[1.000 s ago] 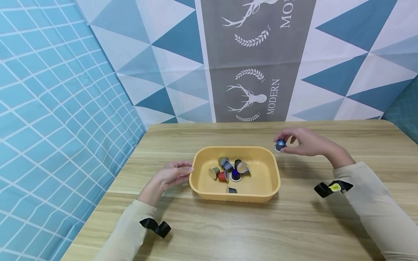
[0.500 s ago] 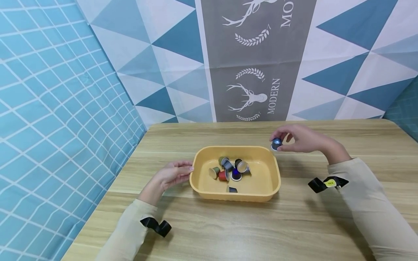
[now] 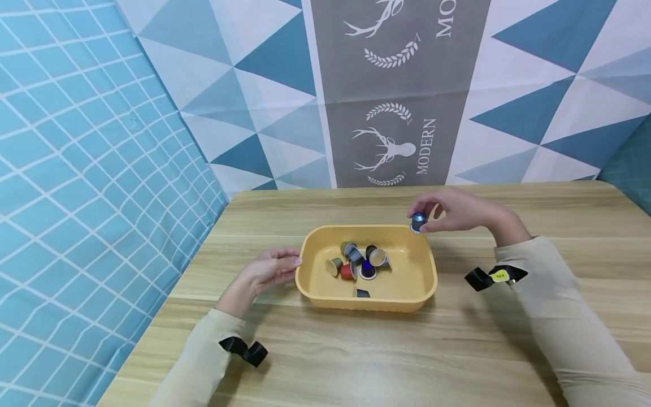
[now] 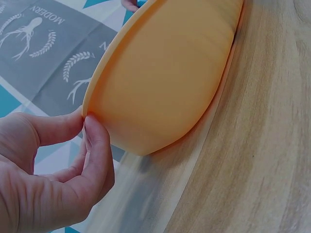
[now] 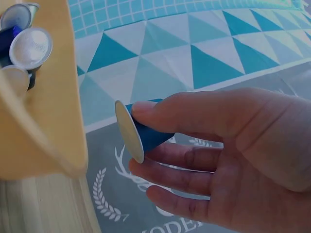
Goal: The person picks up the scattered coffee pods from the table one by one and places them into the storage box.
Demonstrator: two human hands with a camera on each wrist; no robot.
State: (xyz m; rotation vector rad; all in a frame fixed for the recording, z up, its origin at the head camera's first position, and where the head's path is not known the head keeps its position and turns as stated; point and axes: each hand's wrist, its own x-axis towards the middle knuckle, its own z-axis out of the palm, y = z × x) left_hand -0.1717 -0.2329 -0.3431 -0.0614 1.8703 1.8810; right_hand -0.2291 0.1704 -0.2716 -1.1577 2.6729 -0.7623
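Note:
A yellow, rounded rectangular tray (image 3: 402, 291) stands on the table, with several coffee capsules inside. Among them are a red capsule (image 3: 348, 272), a dark blue capsule (image 3: 367, 269) and a green one (image 3: 333, 267). Its left rim is pinched between the thumb and fingers of my left hand (image 3: 269, 268), plainly seen in the left wrist view. My right hand (image 3: 455, 209) holds a blue coffee capsule (image 3: 419, 222) between thumb and fingers, above the tray's far right corner. In the right wrist view the capsule's pale foil lid (image 5: 129, 131) faces the tray.
The wooden table (image 3: 325, 356) reaches around the tray on all sides. A patterned cloth backdrop (image 3: 386, 113) hangs behind it, and a blue checked cloth (image 3: 91, 169) hangs on the left. Each sleeve carries a black wrist camera, such as the left camera (image 3: 244, 350).
My right hand has moved left with the blue capsule, from beside the tray to its far right corner. The left hand keeps its grip on the rim, and the tray stays in place.

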